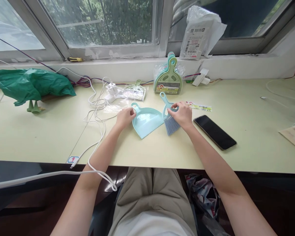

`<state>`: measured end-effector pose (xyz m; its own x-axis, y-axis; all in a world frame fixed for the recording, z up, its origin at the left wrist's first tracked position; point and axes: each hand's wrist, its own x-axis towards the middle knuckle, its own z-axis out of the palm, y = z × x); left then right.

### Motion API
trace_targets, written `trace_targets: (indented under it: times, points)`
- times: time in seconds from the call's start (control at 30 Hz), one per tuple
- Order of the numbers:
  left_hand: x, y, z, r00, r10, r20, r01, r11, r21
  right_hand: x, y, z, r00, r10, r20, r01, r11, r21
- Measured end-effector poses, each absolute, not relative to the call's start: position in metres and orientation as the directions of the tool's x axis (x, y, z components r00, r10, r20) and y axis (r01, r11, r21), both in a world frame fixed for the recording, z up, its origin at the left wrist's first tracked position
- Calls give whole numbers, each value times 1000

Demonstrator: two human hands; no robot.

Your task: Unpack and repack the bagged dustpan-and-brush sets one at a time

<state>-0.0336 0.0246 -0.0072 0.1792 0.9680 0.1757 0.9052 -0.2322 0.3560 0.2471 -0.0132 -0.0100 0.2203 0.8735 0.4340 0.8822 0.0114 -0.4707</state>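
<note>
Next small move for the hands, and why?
Probably slide the brush left over the dustpan with the right hand, the left hand steadying the dustpan. The brush is held right beside the dustpan's right end, both with handle ends forward, and the packaged green set behind appears to have its brush laid against its dustpan.

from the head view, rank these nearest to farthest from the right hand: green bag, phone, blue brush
1. blue brush: in the fingers of the right hand
2. phone: lying on the table just to the right of that hand
3. green bag: far off at the table's left end, toward the window
</note>
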Motion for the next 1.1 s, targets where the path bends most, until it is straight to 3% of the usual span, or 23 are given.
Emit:
trace_targets:
  times: [0.27, 0.67, 0.77, 0.97, 1.1]
  points:
    - [-3, 5, -19, 334, 925, 181, 827, -380, 414, 219, -26, -14, 60, 912, 406, 904, 122, -410]
    - [10, -6, -23, 694, 674, 251, 538, -718, 441, 217, -28, -20, -110, 931, 348, 925, 224, -307]
    - [8, -5, -22, 718, 630, 295, 534, -771, 346, 219, -28, -17, -156, 930, 334, 919, 260, -296]
    - [-3, 2, -16, 768, 483, 420, 555, -830, -62, 222, -27, -17, -256, 917, 307, 880, 353, -320]
    - [-8, 6, -18, 816, 430, 386, 516, -844, -150, 221, -27, -19, -291, 901, 320, 850, 398, -345]
